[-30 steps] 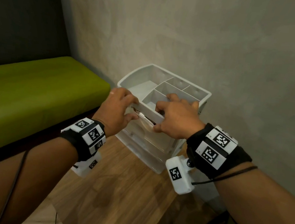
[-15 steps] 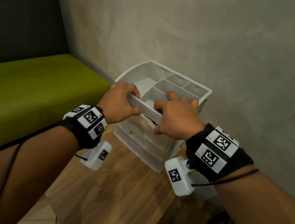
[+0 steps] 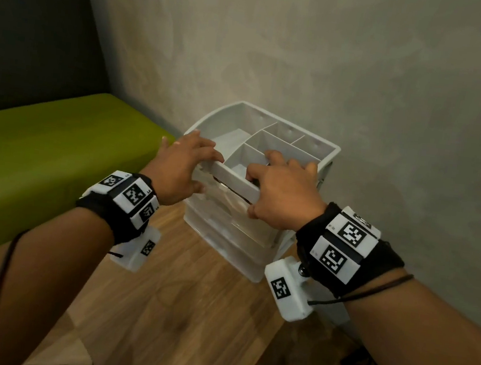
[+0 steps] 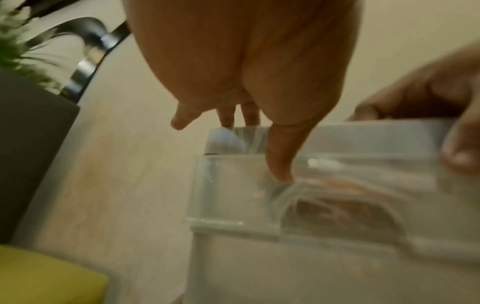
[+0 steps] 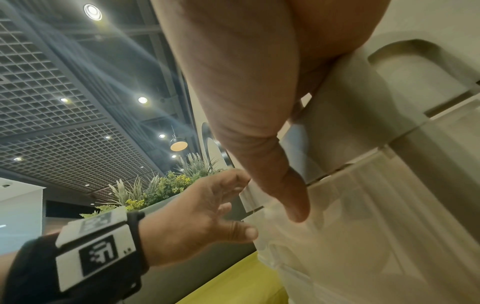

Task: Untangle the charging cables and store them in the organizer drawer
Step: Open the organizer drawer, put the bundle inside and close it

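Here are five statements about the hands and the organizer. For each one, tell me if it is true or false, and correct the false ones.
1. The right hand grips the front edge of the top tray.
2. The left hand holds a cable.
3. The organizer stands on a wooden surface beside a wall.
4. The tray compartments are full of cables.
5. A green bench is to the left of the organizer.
1. True: the right hand has fingers curled over the tray edge.
2. False: the left hand holds no cable; its fingers are spread at the tray's left end.
3. True: the organizer stands on wood by the wall.
4. False: the visible compartments look empty.
5. True: the bench is there.
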`<state>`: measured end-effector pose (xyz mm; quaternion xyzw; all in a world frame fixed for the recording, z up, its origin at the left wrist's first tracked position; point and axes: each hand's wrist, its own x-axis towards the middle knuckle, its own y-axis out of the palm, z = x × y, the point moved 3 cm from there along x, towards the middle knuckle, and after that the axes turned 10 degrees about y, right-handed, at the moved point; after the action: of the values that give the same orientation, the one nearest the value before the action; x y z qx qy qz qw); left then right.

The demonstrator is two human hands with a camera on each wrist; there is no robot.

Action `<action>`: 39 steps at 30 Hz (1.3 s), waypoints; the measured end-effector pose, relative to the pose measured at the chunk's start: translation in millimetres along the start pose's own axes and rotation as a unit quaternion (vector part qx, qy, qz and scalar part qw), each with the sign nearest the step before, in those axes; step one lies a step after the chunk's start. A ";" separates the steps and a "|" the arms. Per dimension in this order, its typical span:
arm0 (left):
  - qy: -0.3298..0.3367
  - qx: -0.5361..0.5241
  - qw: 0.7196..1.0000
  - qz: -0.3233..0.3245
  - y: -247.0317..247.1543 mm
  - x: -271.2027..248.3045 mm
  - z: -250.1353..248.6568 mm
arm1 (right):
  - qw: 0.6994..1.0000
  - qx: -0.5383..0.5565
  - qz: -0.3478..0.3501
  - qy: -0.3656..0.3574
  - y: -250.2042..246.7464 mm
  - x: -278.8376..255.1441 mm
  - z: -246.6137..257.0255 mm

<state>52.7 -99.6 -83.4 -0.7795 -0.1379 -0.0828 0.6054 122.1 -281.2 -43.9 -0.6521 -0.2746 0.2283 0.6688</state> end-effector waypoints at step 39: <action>-0.088 -0.054 0.994 -0.039 35.4 92.0 -9.3 | 0.988 0.061 -0.069 0.122 33.8 30.9 -46.3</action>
<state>151.4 -106.1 -86.4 -0.8091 -0.2159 -0.0448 0.5447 177.7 -293.8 -75.4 -0.6124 -0.2210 0.1167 0.7500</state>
